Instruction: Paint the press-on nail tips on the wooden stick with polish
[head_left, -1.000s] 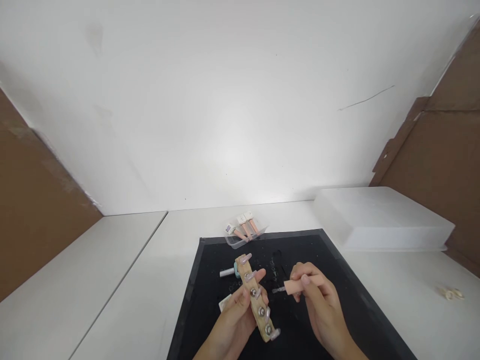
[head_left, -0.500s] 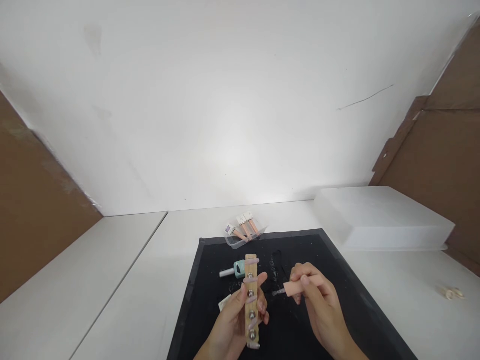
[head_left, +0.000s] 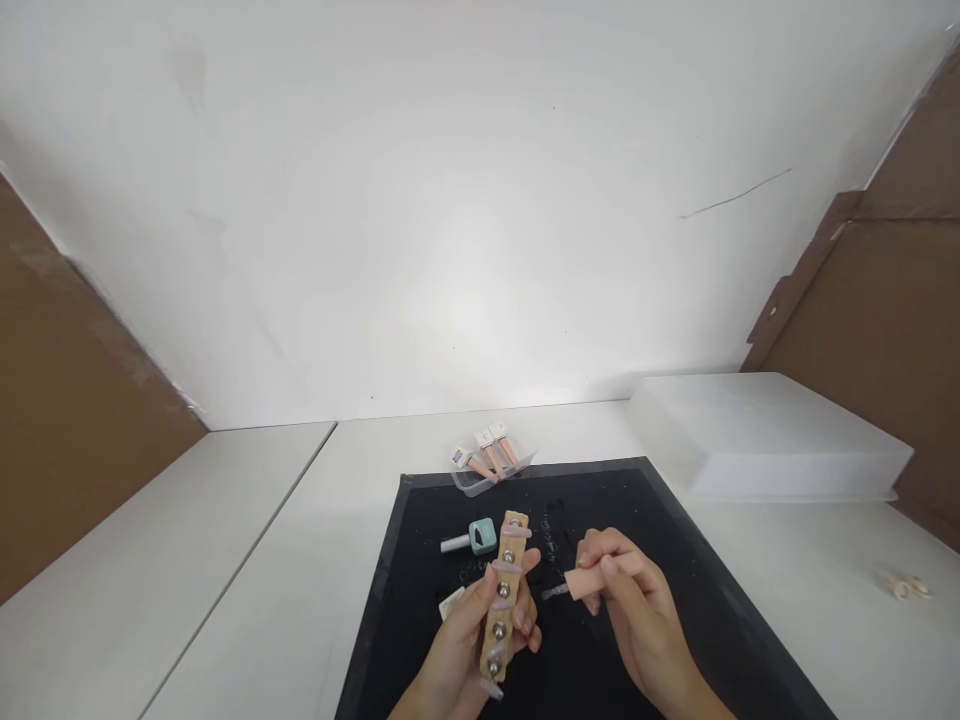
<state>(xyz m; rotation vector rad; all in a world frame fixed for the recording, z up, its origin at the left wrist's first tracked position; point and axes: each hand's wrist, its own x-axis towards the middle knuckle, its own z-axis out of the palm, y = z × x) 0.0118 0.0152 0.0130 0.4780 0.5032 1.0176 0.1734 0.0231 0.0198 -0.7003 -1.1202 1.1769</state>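
My left hand (head_left: pixel 463 640) is closed around a narrow wooden nail-tip stand (head_left: pixel 510 545) with a row of silver metal balls. Several pale pinkish false nails (head_left: pixel 507 567) lie across it. Between the fingers and thumb of my right hand (head_left: pixel 637 610) is a nail polish brush (head_left: pixel 589 580) with a peach-pink cap handle. Its wet-looking bristle end points left toward the stand, apart from it. A white bottle (head_left: pixel 450 603) is partly hidden behind my left hand. A teal nail polish bottle (head_left: pixel 483 537) with a white cap lies on its side just beyond.
A clear plastic tray (head_left: pixel 474 488) holding several white bottles with peach caps (head_left: pixel 484 437) stands behind the black mat (head_left: pixel 600 490). At the right are a white plastic box (head_left: pixel 795 470) and small beige rings (head_left: pixel 904 585). A white wall rises at the back.
My left hand has tilted the nail-tip stand, its top leaning right and its bottom swinging left. The brush in my right hand has shifted slightly left and down.
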